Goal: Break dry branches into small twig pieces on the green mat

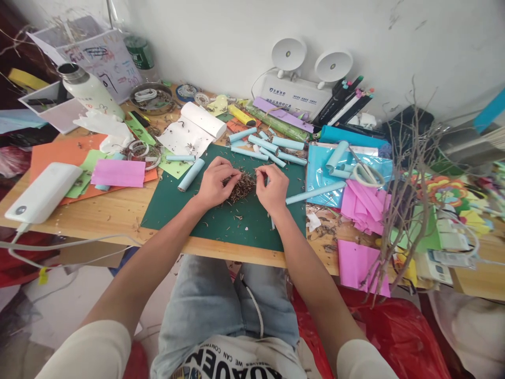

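Note:
A pile of small dry twig bits point(241, 188) lies on a dark green cutting mat point(177, 205) on the wooden table. My left hand point(215, 182) rests at the pile's left side, fingers curled and pinched into the bits. My right hand point(273, 187) sits at the pile's right side, fingers also bent and pinching near the top of the pile. What each pinch holds is too small to make out. Loose twig crumbs are scattered over the mat around both hands.
Several light blue paper rolls point(272, 145) lie behind the mat. Scissors point(365, 171) rest on blue film at the right, by pink paper sheets point(361, 202) and a bare branch point(398, 210). A white power bank point(43, 192) and bottle point(89, 89) stand left.

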The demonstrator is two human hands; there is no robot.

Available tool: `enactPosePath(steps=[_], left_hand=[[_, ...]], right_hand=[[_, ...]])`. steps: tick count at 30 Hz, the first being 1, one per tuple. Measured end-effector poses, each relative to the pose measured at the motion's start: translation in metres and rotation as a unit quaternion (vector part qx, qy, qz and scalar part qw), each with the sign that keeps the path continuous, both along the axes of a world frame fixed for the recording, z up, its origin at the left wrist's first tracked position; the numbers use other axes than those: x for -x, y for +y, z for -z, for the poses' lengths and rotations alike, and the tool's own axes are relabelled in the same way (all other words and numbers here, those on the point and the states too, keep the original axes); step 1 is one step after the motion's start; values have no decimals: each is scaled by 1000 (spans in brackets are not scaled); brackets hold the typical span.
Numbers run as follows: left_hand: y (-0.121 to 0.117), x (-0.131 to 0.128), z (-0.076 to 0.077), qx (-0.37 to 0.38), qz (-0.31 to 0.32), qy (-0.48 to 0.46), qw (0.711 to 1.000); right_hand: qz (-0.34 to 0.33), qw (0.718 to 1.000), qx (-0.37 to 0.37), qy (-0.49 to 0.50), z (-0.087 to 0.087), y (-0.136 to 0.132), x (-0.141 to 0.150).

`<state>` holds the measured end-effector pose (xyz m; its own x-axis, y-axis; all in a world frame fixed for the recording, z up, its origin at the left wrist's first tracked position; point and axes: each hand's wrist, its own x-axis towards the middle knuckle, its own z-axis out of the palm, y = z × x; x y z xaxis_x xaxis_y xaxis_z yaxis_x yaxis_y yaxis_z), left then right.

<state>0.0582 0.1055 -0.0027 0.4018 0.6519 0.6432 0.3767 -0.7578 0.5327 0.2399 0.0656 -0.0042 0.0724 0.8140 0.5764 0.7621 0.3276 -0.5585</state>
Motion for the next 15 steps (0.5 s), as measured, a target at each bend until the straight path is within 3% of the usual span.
enactPosePath(steps=[6, 15], left_hand=[[1, 0, 2, 11, 3, 3, 1000], [0, 0, 1, 16, 9, 2, 1000]], right_hand=[[-92, 995, 8, 28, -4, -4, 8], [-43, 999, -4, 24, -5, -2, 0]])
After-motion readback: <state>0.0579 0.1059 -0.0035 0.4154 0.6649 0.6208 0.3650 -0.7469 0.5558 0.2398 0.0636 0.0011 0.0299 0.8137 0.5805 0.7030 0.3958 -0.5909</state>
